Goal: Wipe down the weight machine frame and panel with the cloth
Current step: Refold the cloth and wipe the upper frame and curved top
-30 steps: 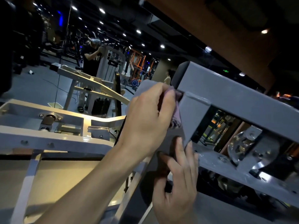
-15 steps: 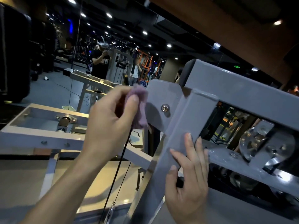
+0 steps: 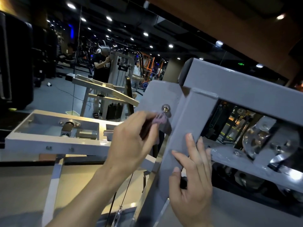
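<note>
Purple cloth (image 3: 158,120), bunched in my left hand (image 3: 131,141), should press flat below the panel (image 3: 155,99) bolt (image 3: 166,108); right hand (image 3: 191,182), fingers straight, steadies the frame (image 3: 185,128).

This is a gym, dim under rows of ceiling spotlights (image 3: 109,18). A grey weight machine frame (image 3: 232,92) with a pulley (image 3: 268,140) fills the right. At left centre stand a white machine (image 3: 54,136) and a weight stack (image 3: 114,110). Orange racks (image 3: 148,62) show at upper centre, where a person (image 3: 101,66) stands at another machine.
</note>
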Available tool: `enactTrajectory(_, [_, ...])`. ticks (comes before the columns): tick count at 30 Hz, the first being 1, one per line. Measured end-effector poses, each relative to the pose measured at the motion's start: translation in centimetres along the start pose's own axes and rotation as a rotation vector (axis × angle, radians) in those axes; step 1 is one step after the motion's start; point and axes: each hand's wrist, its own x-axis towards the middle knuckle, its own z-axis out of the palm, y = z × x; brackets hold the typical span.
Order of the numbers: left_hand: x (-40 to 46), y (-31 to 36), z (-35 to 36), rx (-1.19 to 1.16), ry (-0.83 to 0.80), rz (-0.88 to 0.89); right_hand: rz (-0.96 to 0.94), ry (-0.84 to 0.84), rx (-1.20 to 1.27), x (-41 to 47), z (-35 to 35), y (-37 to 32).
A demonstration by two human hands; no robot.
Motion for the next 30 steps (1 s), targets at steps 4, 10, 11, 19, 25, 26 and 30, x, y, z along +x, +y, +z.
enactTrajectory(4, [3.9, 0.9, -0.9, 0.006, 0.105, 0.037, 0.011, 0.020, 0.019, 0.1, 0.0, -0.2])
enactTrajectory(10, [-0.3, 0.3, -0.5, 0.042, -0.041, 0.026, 0.016, 0.038, 0.026, 0.0, 0.3, -0.1])
enactTrajectory(11, [-0.4, 0.1, -0.7, 0.050, -0.063, 0.031, 0.017, 0.027, 0.020, 0.0, 0.2, -0.1])
enactTrajectory(19, [2.0, -0.4, -1.7, 0.209, -0.078, 0.193, 0.018, 0.009, 0.015, 0.1, 0.2, -0.1])
enactTrajectory(25, [1.8, -1.1, -2.1, 0.215, -0.116, 0.247, 0.005, 0.029, 0.011, 0.0, 0.2, 0.0])
enactTrajectory(26, [2.7, -1.3, -2.5, 0.207, -0.049, 0.213, 0.001, 0.030, 0.009, 0.0, 0.3, 0.0])
enactTrajectory(30, [3.2, -0.9, -1.7, 0.158, 0.030, 0.115, -0.003, 0.057, 0.002, 0.0, 0.5, 0.0])
